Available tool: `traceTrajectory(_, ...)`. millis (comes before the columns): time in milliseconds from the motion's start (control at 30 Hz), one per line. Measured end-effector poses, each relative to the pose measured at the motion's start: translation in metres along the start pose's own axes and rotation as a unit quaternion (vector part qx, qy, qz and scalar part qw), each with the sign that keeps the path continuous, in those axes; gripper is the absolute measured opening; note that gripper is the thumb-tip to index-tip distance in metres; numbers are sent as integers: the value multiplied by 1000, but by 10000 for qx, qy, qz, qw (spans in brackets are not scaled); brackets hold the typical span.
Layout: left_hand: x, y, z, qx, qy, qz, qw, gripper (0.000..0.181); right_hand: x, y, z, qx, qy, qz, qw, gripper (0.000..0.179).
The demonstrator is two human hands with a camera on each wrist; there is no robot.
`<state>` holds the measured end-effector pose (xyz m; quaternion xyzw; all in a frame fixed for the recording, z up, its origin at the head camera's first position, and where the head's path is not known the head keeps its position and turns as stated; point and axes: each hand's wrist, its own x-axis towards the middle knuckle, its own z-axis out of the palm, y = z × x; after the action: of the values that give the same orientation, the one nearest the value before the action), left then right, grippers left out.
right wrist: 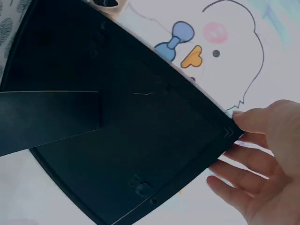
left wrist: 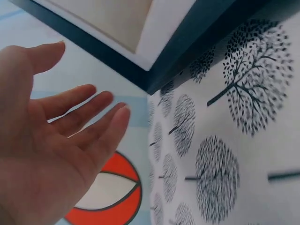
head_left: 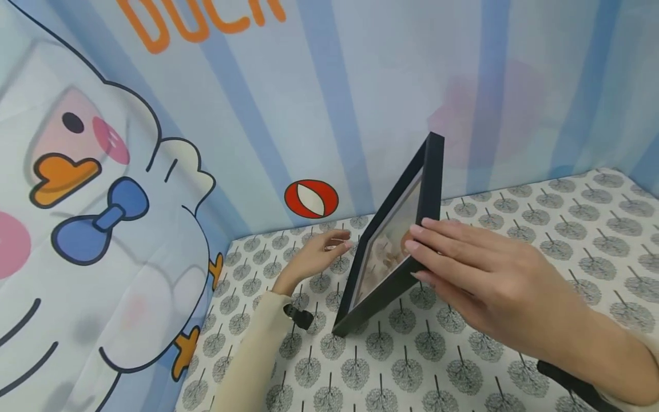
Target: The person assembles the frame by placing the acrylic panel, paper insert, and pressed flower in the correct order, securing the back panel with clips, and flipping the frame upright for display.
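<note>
A black picture frame (head_left: 431, 189) with a pale picture inside stands tilted on the patterned cloth, one lower corner down on it. My right hand (head_left: 494, 280) grips its right-hand edge near a corner. The right wrist view shows the frame's dark back (right wrist: 140, 126), with a support leg (right wrist: 51, 119) jutting out, and my right thumb and fingers at the corner. On the frame's left side, my left hand (head_left: 320, 252) hovers apart from it. In the left wrist view its palm and loosely bent fingers (left wrist: 89, 133) hold nothing.
White cloth (head_left: 355, 366) printed with grey trees covers the surface. A blue-striped fabric backdrop (head_left: 391, 86) rises behind, with a red oval print (head_left: 293, 199) low on it. At the left hangs a panel with a large cartoon duck (head_left: 149, 286).
</note>
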<state>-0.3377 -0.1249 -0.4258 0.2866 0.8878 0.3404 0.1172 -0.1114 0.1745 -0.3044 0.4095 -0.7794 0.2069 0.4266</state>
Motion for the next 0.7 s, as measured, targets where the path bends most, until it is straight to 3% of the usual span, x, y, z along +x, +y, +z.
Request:
traceTrajectory(200,30,3,12,118,3,-62,9999,59,-7,11,4,211,423,-175,9987,37)
traceTrajectory(300,40,1,15,129,-72,-127,9998,59,-11,20,1,265,407,-255,9985,38)
traceTrajectory(500,49,-8,20,-61,24,-335,9994,62,-16,37,-5,553,404,-394,9969,38)
traceTrajectory(700,47,-14,22,-128,136,-370,9991,59,-22,50,-13,555,389,-368,9970,39)
